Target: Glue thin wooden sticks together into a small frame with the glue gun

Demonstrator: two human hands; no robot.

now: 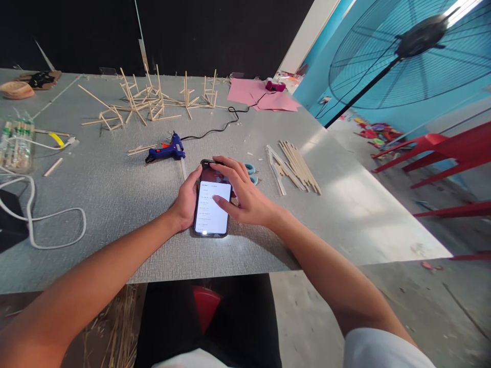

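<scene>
A phone (210,212) with a lit white screen showing lines of small text is near the table's front edge. Along its left side my left hand (186,200) grips it, thumb near the upper corner. My right hand (245,194) lies over the phone's upper right part, fingers apart, with the thumb over the screen and fingertips at the top edge. Blue-handled scissors (251,174) show partly behind my right hand. Just beyond the phone, a blue glue gun (166,149) lies on its side, a clear glue stick near it.
Stick frames (148,99) stand at the back of the grey table (107,189). Loose sticks (301,166) lie right, white cables (30,214) left. Pink paper (245,93) lies at the back. A large fan (418,38) and red chairs (456,153) are beyond the right edge.
</scene>
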